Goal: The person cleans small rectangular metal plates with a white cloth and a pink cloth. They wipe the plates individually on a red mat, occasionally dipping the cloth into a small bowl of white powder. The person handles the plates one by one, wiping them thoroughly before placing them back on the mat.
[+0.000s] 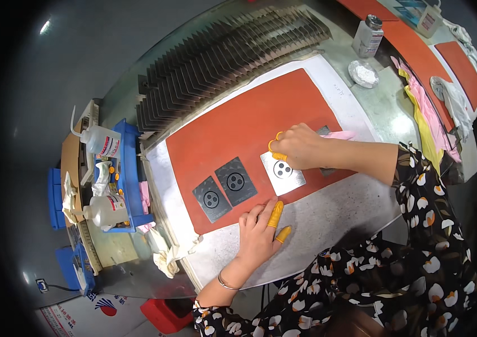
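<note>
A bright square metal plate (284,176) with a ringed dark circle design lies on the orange-red mat (221,135). My right hand (299,147), with yellow finger cots, is curled closed over its far right corner; whatever the fingers pinch is hidden. My left hand (258,233) has its fingers stretched out, a fingertip at the plate's near edge and two fingers in yellow cots. Two darker plates of the same design, one nearer the left (212,199) and one beside it (235,181), lie to the left. Another dark plate (324,131) is partly covered by my right forearm, with a pink cloth (341,135) by it.
A long row of thin upright plates (227,64) stands along the back. On the left, a blue tray (130,168) stands near squeeze bottles (103,140). At the far right are a metal-capped bottle (368,36), a small foil-like dish (363,74) and pink and yellow cloths (426,115).
</note>
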### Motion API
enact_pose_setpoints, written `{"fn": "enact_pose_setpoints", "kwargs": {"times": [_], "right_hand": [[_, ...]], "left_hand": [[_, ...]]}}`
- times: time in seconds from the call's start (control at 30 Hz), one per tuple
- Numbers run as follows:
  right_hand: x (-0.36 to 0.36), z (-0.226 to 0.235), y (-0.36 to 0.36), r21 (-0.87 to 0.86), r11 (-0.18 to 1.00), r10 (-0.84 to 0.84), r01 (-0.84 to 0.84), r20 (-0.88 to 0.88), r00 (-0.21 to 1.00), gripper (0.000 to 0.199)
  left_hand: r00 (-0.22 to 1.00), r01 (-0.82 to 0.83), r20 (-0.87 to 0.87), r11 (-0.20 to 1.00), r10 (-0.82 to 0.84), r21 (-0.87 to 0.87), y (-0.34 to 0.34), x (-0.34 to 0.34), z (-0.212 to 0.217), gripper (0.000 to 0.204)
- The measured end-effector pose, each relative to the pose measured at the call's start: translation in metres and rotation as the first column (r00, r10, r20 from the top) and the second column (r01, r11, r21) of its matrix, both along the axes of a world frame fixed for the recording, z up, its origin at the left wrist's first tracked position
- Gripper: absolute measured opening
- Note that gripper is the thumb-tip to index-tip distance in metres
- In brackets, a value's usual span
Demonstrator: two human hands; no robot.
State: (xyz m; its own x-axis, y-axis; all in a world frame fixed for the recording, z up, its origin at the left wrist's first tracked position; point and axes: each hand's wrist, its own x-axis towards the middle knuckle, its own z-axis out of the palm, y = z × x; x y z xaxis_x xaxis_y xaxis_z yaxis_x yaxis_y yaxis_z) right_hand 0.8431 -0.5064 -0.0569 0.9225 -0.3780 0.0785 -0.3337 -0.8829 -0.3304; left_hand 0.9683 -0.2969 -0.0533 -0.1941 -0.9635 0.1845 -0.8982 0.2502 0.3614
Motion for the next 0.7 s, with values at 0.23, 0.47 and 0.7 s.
{"fn": "enact_pose_setpoints", "kwargs": {"times": [0.23, 0.47, 0.7], "right_hand": [[-0.018, -0.001, -0.010, 0.027, 0.999, -0.023, 0.022, 0.034, 0.999, 0.009], [-0.010, -0.001, -0.014, 0.081, 0.996, 0.036, -0.041, 0.068, 0.997, 0.009], [0.002, -0.003, -0.011, 0.039, 0.994, 0.094, -0.098, 0.098, 0.991, 0.009]], "left_hand": [[0.999, 0.003, 0.037, 1.000, -0.003, -0.001, -0.001, -0.002, -0.002, 0.057], [0.997, -0.012, 0.074, 1.000, 0.012, 0.000, 0.004, -0.001, -0.003, 0.058], [0.986, -0.005, 0.169, 1.000, 0.001, 0.026, 0.001, -0.003, 0.000, 0.057]]}}
